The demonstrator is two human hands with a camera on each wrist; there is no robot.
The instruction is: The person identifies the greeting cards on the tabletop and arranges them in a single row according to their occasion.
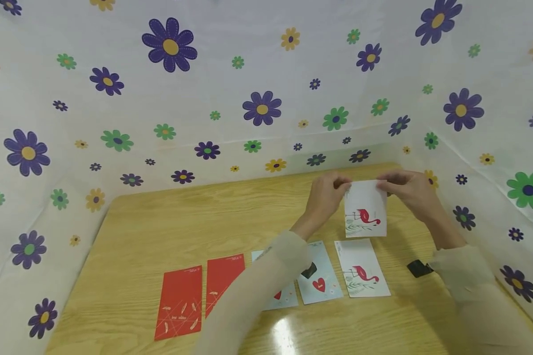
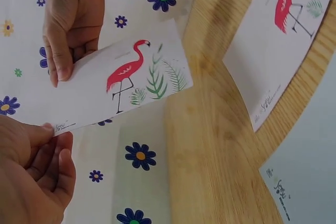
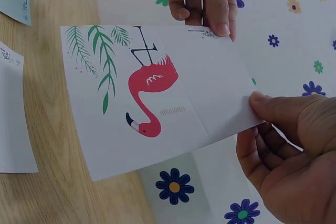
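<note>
A white flamingo card (image 1: 365, 202) is held up above the far right of the table. My left hand (image 1: 326, 195) pinches its upper left corner between thumb and fingers, and my right hand (image 1: 410, 192) pinches the upper right corner. In the right wrist view, the card (image 3: 157, 98) shows a pink flamingo, green leaves and a faint crease across it. Just nearer to me on the table lies a second flamingo card (image 1: 364, 276), also visible at the upper right of the left wrist view. The held card is apart from the table.
Left of the lying flamingo card are two pale blue heart cards (image 1: 326, 291), one partly behind my left sleeve (image 1: 257, 291). Farther left lie two red cards (image 1: 177, 305). A flower-patterned cloth (image 1: 231, 98) borders the wooden table (image 1: 182, 222). Black straps (image 1: 419, 268) show at both cuffs.
</note>
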